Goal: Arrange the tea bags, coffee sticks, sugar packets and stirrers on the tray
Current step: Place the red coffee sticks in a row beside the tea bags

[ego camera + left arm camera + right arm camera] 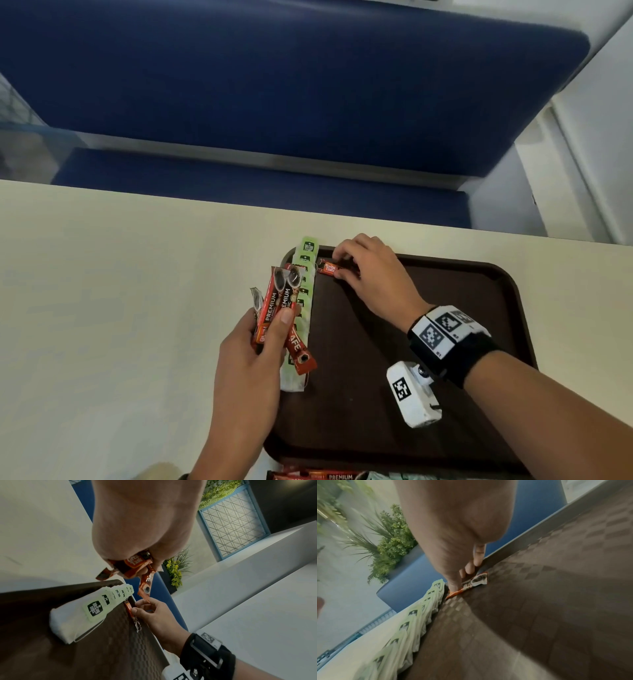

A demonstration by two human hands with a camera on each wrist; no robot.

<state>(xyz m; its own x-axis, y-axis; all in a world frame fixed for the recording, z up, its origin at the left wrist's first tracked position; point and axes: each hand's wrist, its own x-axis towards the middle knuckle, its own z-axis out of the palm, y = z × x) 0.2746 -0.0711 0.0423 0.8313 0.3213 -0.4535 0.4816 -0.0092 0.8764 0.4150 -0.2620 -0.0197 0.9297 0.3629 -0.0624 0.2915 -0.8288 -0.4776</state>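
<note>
A cream table [120, 274] with a brown tray [479, 308].
Your left hand [250, 359] grips red coffee sticks [274, 301]; your right hand [370, 274] pinches one stick [327, 267] onto the tray, just beside the green tea bags [305, 294].

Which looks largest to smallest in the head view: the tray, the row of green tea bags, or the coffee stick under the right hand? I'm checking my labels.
1. tray
2. row of green tea bags
3. coffee stick, partly hidden under the right hand
</note>
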